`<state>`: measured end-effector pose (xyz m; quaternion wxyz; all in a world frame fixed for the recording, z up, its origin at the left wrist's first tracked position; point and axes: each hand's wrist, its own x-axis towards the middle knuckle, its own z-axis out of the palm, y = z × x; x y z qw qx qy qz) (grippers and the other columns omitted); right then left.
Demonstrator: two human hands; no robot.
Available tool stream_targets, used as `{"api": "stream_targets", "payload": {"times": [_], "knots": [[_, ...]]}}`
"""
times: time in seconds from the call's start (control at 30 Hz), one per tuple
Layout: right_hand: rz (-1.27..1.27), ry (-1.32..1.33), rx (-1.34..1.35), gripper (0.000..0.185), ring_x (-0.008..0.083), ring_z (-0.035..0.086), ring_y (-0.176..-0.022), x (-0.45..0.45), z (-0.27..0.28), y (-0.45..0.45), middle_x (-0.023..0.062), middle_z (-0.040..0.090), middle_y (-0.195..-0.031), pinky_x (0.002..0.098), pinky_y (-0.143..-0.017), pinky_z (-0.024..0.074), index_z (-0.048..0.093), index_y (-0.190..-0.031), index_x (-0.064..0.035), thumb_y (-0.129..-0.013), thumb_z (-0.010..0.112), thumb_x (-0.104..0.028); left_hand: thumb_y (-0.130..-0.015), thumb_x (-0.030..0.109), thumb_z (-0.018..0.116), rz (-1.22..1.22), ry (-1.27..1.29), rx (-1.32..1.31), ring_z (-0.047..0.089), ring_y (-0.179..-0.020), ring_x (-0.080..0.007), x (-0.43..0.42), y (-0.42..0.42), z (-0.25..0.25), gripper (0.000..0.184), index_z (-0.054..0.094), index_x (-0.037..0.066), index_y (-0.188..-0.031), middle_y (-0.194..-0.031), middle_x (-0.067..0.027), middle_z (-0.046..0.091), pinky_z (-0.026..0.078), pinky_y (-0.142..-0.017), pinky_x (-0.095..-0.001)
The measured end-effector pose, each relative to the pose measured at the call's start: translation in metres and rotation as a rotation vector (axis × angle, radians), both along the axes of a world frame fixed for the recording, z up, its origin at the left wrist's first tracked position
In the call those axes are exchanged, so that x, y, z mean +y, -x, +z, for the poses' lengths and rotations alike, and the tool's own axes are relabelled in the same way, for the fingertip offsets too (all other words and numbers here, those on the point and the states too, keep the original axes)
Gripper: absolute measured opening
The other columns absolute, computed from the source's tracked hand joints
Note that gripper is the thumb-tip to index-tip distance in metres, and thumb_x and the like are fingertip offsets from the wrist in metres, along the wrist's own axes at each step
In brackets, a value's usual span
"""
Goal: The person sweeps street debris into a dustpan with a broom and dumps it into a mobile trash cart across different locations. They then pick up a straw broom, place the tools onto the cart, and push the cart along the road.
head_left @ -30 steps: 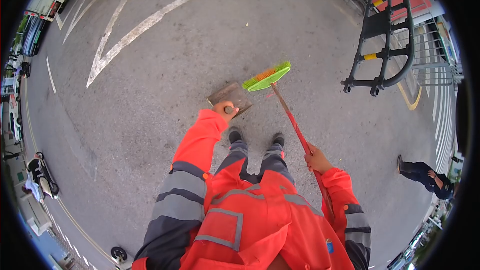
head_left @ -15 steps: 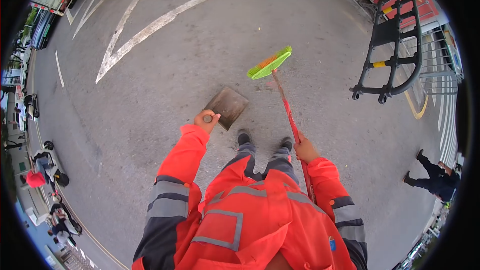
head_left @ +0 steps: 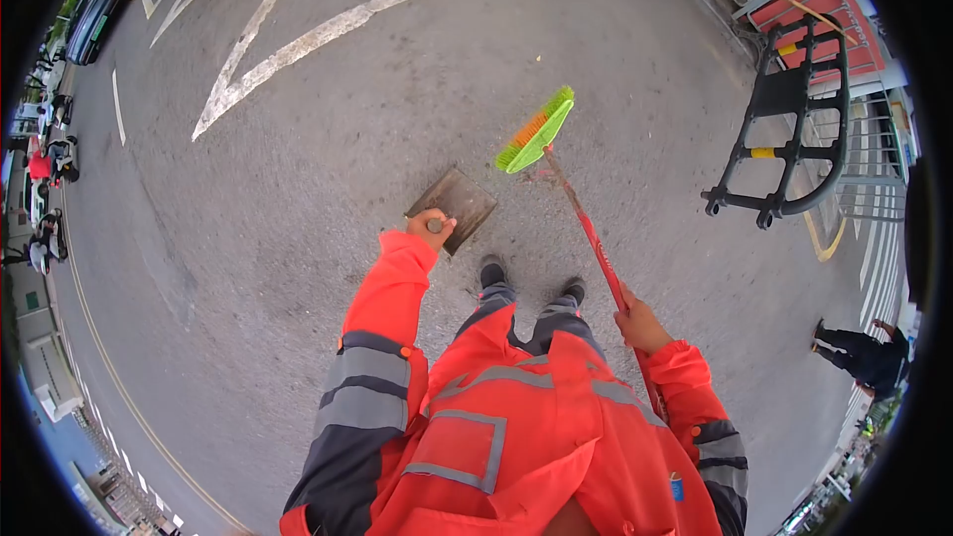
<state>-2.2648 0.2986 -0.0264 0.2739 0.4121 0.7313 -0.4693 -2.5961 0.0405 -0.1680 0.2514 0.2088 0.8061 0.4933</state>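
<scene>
You're gripping dustpan (head_left: 468, 201) with left hand (head_left: 423, 232), clasping red-poled broom (head_left: 596, 246) with right hand (head_left: 645, 326); hands standing apart, green broom head (head_left: 536, 131) angling beyond dustpan, rightward.

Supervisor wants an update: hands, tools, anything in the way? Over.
Left hand holding dustpan. Right hand gripping red broom handle. Green brush head apart from dustpan. Black barrier off right, clear.

You have grey, daylit pavement (head_left: 298, 238) underfoot; white markings (head_left: 367, 10) cross it far left; black barrier (head_left: 779, 94) noted far right.
</scene>
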Motion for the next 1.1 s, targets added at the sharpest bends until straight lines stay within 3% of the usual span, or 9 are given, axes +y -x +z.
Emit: {"api": "stream_targets", "payload": {"times": [0.07,0.2,0.37,0.47,0.57,0.7,0.77,0.97,1.1], "knots": [[-0.05,-0.06,0.035,0.065,0.0196,0.05,-0.043,-0.003,-0.009,0.015,0.0119,0.051,-0.062,0.0331,-0.042,0.0442,0.021,-0.139,-0.0089,-0.078,0.045,-0.006,-0.075,0.011,0.068,-0.008,-0.101,0.028,0.042,-0.057,-0.0099,-0.007,-0.006,-0.016,0.027,0.047,0.003,-0.059,-0.057,-0.0013,0.047,0.037,-0.054,-0.0265],[-0.049,-0.059,0.089,0.066,0.0206,0.05,-0.044,-0.006,-0.05,0.056,0.0131,0.052,-0.063,0.034,-0.042,0.0448,0.019,-0.139,-0.0063,-0.078,0.045,-0.007,-0.074,0.01,0.068,0.01,-0.167,0.133,0.043,-0.058,-0.0116,-0.008,-0.012,-0.023,0.025,0.048,0.003,-0.061,-0.059,-0.0026,0.048,0.038,-0.057,-0.0265],[0.266,-0.203,-0.074,0.066,0.0218,0.052,-0.045,-0.021,-0.119,0.059,0.0143,0.054,-0.063,0.035,-0.044,0.0451,0.021,-0.139,-0.0093,-0.078,0.045,-0.007,-0.074,0.011,0.068,0.033,-0.183,0.144,0.045,-0.06,-0.0121,0.003,-0.013,-0.011,0.023,0.05,0.003,-0.064,-0.061,-0.003,0.05,0.039,-0.058,-0.0269],[0.096,0.072,0.011,0.066,0.022,0.053,-0.046,0.012,-0.049,0.052,0.0154,0.055,-0.065,0.0349,-0.044,0.0452,0.021,-0.139,-0.0116,-0.078,0.046,-0.007,-0.075,0.012,0.068,0.059,-0.065,-0.078,0.043,-0.059,-0.0119,0.005,-0.009,0.004,0.023,0.05,0.004,-0.064,-0.06,-0.0023,0.048,0.038,-0.057,-0.0272],[0.115,0.023,0.013,0.066,0.0213,0.054,-0.045,0.011,-0.007,0.028,0.0155,0.055,-0.066,0.0344,-0.044,0.0453,0.021,-0.139,-0.0118,-0.078,0.046,-0.008,-0.075,0.013,0.068,0.048,-0.015,-0.142,0.042,-0.058,-0.0115,0.003,-0.005,0.006,0.023,0.05,0.004,-0.064,-0.059,-0.0016,0.046,0.037,-0.055,-0.0273],[0.156,-0.133,0.063,0.065,0.0212,0.053,-0.044,0.001,-0.027,0.013,0.015,0.055,-0.066,0.0341,-0.044,0.0456,0.022,-0.139,-0.0103,-0.078,0.046,-0.008,-0.075,0.013,0.068,0.02,0.002,-0.138,0.041,-0.059,-0.0112,0.005,-0.005,0.003,0.025,0.048,0.004,-0.063,-0.059,-0.0015,0.045,0.037,-0.056,-0.0272],[0.019,-0.061,0.062,0.064,0.0235,0.054,-0.046,-0.006,-0.025,0.036,0.0172,0.057,-0.069,0.0347,-0.045,0.0463,0.022,-0.138,-0.0071,-0.078,0.046,-0.009,-0.075,0.013,0.068,-0.022,-0.134,0.069,0.042,-0.06,-0.0111,0.007,-0.01,-0.018,0.026,0.048,0.004,-0.062,-0.06,-0.0016,0.046,0.037,-0.057,-0.0273],[0.309,-0.288,0.016,0.066,0.0211,0.054,-0.046,-0.023,-0.144,0.043,0.0149,0.055,-0.069,0.0335,-0.042,0.0451,0.021,-0.138,-0.0055,-0.078,0.047,-0.007,-0.075,0.012,0.068,-0.061,-0.133,0.039,0.043,-0.061,-0.0111,0.009,-0.013,-0.014,0.026,0.047,0.003,-0.062,-0.06,-0.0022,0.046,0.038,-0.058,-0.0269],[0.048,0.103,0.077,0.066,0.0182,0.051,-0.044,0.006,-0.048,0.046,0.01,0.052,-0.064,0.0317,-0.04,0.0436,0.021,-0.138,-0.0063,-0.078,0.048,-0.007,-0.076,0.012,0.067,-0.066,-0.096,0.025,0.042,-0.06,-0.01,0.003,-0.009,-0.017,0.025,0.047,0.003,-0.063,-0.06,-0.0021,0.046,0.037,-0.058,-0.0264]]}}
